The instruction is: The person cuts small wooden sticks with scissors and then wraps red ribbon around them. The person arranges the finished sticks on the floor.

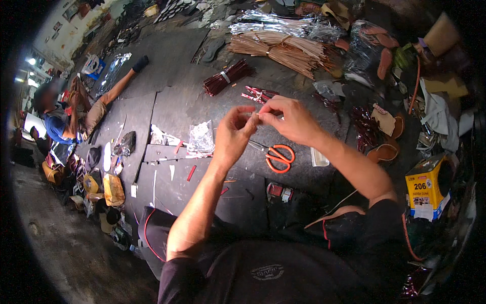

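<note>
Above the orange-handled scissors (278, 157), left hand (234, 133) and right hand (288, 120) pinch something tiny together, fingertips meeting for fine control.

A low, dark work surface (177, 101) made of several flat black slabs laid edge to edge fills the middle of the view, seams showing between them. Along its left edge runs a grey, dusty concrete floor (66, 248). In the far left corner stands a pale wall (61, 35) with small pictures on it, and bright lamps (30, 62) glare beside it. The right side lies in deep shadow, and the light overall is dim.
</note>
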Demonstrator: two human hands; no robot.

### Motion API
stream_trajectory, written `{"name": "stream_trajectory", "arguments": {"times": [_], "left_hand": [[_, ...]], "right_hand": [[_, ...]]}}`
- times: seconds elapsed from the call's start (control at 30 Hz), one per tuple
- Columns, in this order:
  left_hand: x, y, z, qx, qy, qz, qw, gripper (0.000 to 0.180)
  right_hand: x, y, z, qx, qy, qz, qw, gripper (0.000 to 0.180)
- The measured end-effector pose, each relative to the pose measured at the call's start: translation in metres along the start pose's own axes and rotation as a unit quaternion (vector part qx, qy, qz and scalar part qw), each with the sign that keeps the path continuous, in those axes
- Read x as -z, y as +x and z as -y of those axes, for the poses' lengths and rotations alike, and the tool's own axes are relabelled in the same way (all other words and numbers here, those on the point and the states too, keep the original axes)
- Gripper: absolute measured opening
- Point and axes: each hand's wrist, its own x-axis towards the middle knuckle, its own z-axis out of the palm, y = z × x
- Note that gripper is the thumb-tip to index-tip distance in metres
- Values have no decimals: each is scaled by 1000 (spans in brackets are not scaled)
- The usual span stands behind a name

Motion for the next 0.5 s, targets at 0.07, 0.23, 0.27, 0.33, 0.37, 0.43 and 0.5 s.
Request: {"name": "stream_trajectory", "arguments": {"times": [0.07,0.23,0.27,0.33,0.37,0.43,0.5], "left_hand": [[-8,0,13,74,38,25,996,31],[-43,-6,62,-47,-36,-29,998,30],[-49,-11,63,-50,-75,-15,996,27],[-50,-19,66,45,-152,76,985,23],[-47,-18,76,76,-127,83,985,20],[-47,-19,89,102,-138,88,981,21],[-46,-18,98,123,-159,109,973,25]], "right_hand": [[-5,-12,-14,-2,25,-29,999,18],[-16,-44,-52,-120,180,53,975,18],[-19,-49,-61,-126,198,59,970,18],[-17,-51,-57,-172,213,67,959,20],[-21,-54,-65,-174,206,53,961,20],[-24,-57,-71,-168,204,36,964,20],[-26,-61,-79,-177,209,36,961,21]]}}
